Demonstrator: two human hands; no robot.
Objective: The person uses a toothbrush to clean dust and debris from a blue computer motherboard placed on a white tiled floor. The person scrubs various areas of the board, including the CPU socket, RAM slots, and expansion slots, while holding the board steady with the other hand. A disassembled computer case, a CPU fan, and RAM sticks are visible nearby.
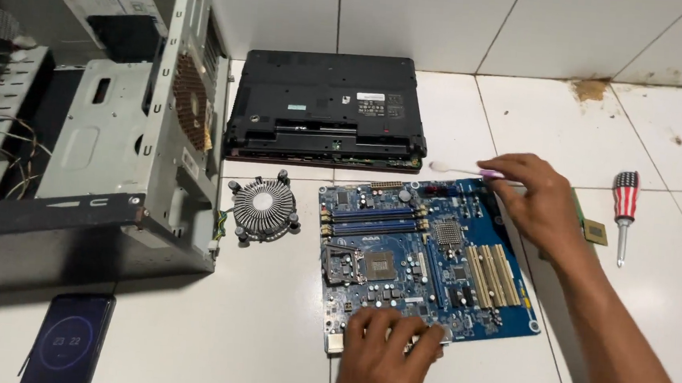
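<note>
Presently: left hand [388, 356] flat, fingers spread, pinning blue motherboard [424, 261] to table [251, 329] for steadiness; right hand [539, 199] pinching cotton swab [461, 170], tip beyond board's far edge.

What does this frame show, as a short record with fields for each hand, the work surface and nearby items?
Left hand: presses the near edge of the blue rectangular motherboard.
Right hand: holds a white cotton swab over the board's far edge.
Surface: white tiled floor.
Nearby: round finned metal cooler fan, black laptop turned upside down, open grey metal computer case, striped-handle screwdriver, dark smartphone.
</note>
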